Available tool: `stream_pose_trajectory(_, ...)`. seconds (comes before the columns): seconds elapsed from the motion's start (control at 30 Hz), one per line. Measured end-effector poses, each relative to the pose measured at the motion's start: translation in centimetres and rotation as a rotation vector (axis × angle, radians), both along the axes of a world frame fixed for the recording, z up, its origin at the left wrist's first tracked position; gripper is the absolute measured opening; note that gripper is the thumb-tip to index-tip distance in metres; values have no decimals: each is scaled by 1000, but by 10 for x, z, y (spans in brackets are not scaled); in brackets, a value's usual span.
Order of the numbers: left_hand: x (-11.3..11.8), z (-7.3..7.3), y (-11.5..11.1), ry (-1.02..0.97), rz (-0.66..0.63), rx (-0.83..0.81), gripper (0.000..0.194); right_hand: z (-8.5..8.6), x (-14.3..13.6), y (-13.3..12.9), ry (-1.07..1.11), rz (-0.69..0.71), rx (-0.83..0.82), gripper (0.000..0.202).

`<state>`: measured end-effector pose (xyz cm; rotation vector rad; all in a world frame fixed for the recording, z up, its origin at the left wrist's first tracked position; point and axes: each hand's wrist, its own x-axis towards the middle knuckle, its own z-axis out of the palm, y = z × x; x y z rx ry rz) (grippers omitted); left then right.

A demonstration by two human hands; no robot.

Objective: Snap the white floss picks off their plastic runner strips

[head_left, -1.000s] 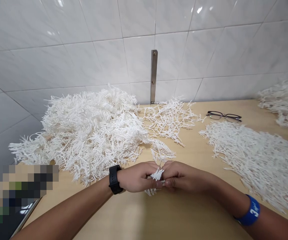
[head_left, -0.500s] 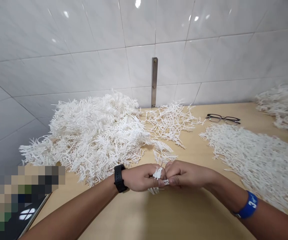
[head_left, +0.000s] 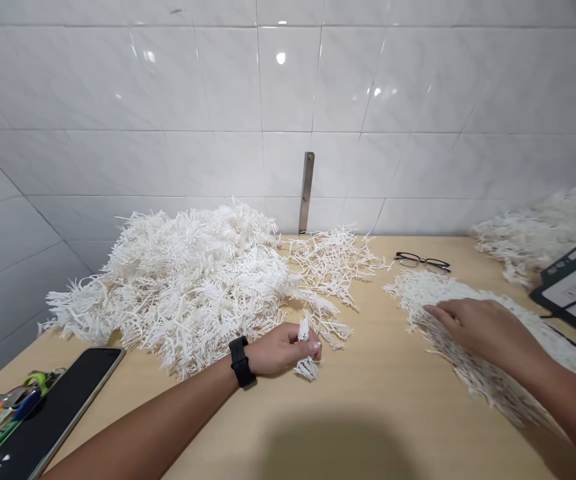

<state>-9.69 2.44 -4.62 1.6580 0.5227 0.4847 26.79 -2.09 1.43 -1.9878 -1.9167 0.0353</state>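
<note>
My left hand, with a black watch on its wrist, is closed round a white branched plastic piece whose thin prongs stick out above and below the thumb. It is just in front of a large heap of white branched pieces. My right hand is low over a flat pile of small white strips on the right. Its thumb is stretched out to the left; the other fingers are mostly hidden under the hand, and nothing shows in it.
Looser white pieces lie at the back middle, beside black-framed glasses. A phone and keys are at the left. On the right are another white pile and a dark-edged flat board. A metal bar is fixed to the tiled wall.
My hands were together at the white piece; my right hand has let go and moved right over the strip pile. My left hand keeps its hold. The view has tilted up.
</note>
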Motion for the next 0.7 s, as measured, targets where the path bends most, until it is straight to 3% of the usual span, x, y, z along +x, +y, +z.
stream_pose_trajectory(0.13, 0, 0, -4, 34, 32, 2, 53, -9, -7, -20, -329, -213, -123, 50)
stream_pose_trajectory(0.33, 1, -6, -4, 23, 82, -54, 53, -11, -51, -37, -235, -338, -151, 46)
stream_pose_trajectory(0.43, 1, -10, -3, 15, 88, -37, 52, -19, -84, -42, -102, -213, -164, 47)
stream_pose_trajectory(0.53, 2, -10, -5, -5, 104, -71, 52, -34, -124, -45, 124, 60, -218, 49)
stream_pose_trajectory(0.6, 3, -7, -7, -17, 157, -51, 51, -42, -150, -44, 236, 213, -249, 39)
stream_pose_trajectory(0.7, 4, 1, -11, -52, 205, 24, 49, -46, -178, -37, 282, 324, -246, 40)
